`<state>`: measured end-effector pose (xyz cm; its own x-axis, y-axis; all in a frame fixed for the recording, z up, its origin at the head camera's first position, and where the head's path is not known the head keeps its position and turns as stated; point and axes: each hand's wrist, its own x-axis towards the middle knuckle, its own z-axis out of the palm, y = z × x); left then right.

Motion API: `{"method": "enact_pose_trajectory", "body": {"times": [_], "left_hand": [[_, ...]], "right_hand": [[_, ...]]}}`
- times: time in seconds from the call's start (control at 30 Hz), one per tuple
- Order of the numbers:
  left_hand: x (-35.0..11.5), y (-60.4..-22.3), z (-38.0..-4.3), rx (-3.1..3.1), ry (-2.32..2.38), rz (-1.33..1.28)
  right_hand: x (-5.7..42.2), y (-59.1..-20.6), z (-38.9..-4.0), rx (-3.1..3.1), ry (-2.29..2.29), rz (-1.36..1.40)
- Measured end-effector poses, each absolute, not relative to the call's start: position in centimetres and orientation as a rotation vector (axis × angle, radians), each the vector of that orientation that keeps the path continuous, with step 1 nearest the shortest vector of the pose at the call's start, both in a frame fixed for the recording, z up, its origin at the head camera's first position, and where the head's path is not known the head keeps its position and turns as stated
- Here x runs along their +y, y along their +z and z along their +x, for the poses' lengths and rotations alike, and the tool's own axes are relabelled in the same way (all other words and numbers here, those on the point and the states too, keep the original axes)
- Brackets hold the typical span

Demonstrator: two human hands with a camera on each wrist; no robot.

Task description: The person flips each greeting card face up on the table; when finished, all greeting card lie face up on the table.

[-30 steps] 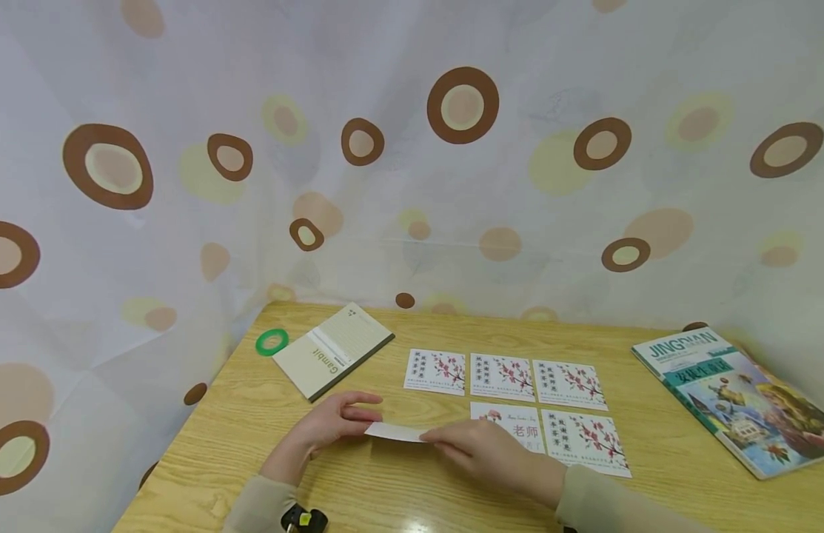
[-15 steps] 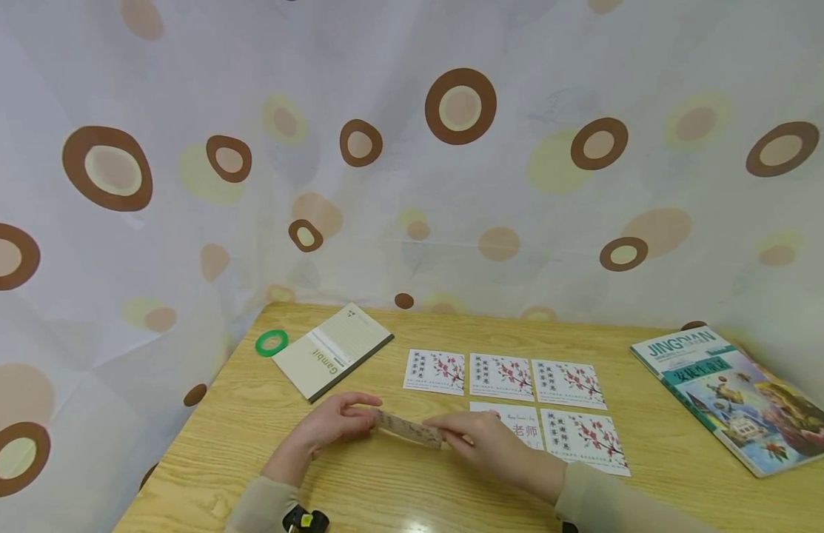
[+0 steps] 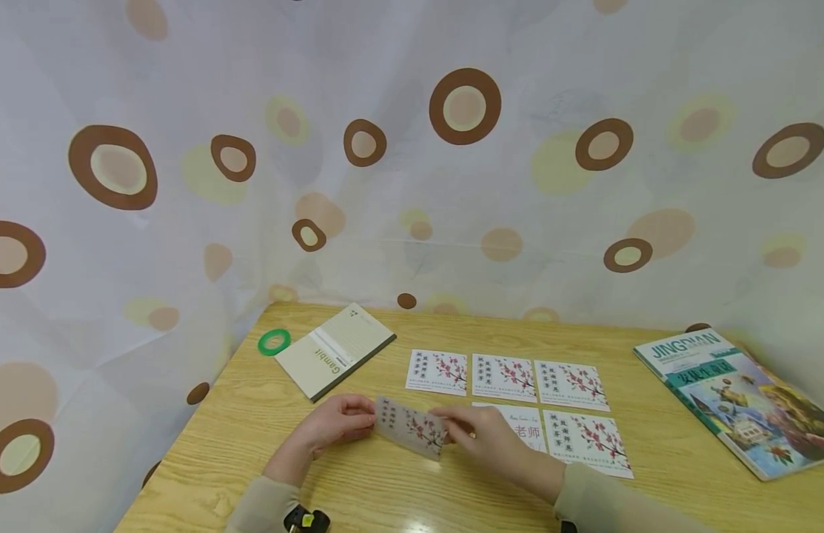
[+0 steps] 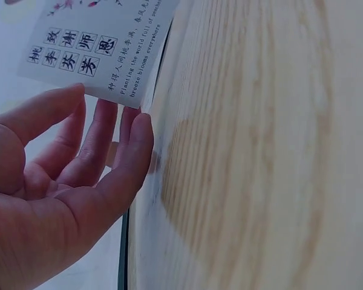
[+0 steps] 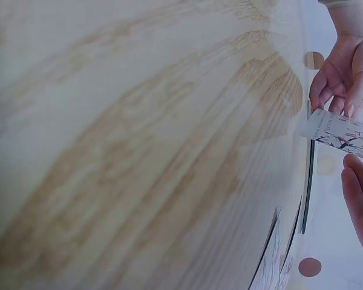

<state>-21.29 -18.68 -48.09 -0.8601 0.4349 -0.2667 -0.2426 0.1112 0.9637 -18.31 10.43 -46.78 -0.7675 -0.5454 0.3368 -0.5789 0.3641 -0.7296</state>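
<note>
A printed greeting card (image 3: 410,428) with pink blossom branches and black characters is held up above the table, tilted with its printed face toward me. My left hand (image 3: 337,426) holds its left end; in the left wrist view the thumb tip meets the card's (image 4: 91,60) edge and the other fingers curl at and behind it. Thumb and forefinger of my right hand (image 3: 491,440) pinch the right end. Behind that hand lies a card with red characters (image 3: 526,429), partly hidden. A matching blossom card (image 3: 588,443) lies just right of it.
Three more blossom cards, the middle one (image 3: 503,377) among them, lie in a row at the back. A notebook (image 3: 335,349) and a green ring-shaped roll (image 3: 275,342) sit at the back left. A magazine (image 3: 741,400) lies at the right. Patterned cloth (image 3: 385,192) hangs behind the table.
The card between my hands has turned from nearly edge-on, with a blank white side showing, to its printed face showing toward me. Both hands stay in about the same place.
</note>
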Motion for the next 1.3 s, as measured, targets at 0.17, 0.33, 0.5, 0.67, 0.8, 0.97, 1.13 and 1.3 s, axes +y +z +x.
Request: {"method": "enact_pose_trajectory", "body": {"times": [0.17, 0.33, 0.5, 0.67, 0.8, 0.97, 1.13, 1.3], "left_hand": [[-18.4, -48.0, -21.1, 1.926, 1.779, 0.175], [-18.0, -48.1, -21.0, 1.936, 1.788, 0.156], [-17.5, -48.4, -21.1, 1.95, 1.8, 0.13], [-16.9, -48.4, -20.8, 1.982, 1.807, 0.11], [-16.3, -48.5, -20.7, 2.007, 1.795, 0.117], [-15.7, -48.4, -20.5, 2.024, 1.783, 0.119], [-15.3, -48.2, -20.4, 2.036, 1.778, 0.108], [-15.1, -48.1, -20.3, 2.03, 1.777, 0.113]], "right_hand": [[10.7, -46.7, -18.5, -2.589, 1.453, 0.973], [10.9, -46.8, -18.7, -2.608, 1.486, 0.911], [11.2, -46.9, -19.0, -2.672, 1.576, 0.784], [11.4, -46.9, -19.4, -2.658, 1.661, 0.717], [11.6, -47.1, -19.8, -2.651, 1.68, 0.623], [11.8, -47.2, -20.3, -2.65, 1.765, 0.473], [11.9, -47.3, -20.5, -2.675, 1.788, 0.376], [12.0, -47.4, -20.6, -2.737, 1.69, 0.359]]}}
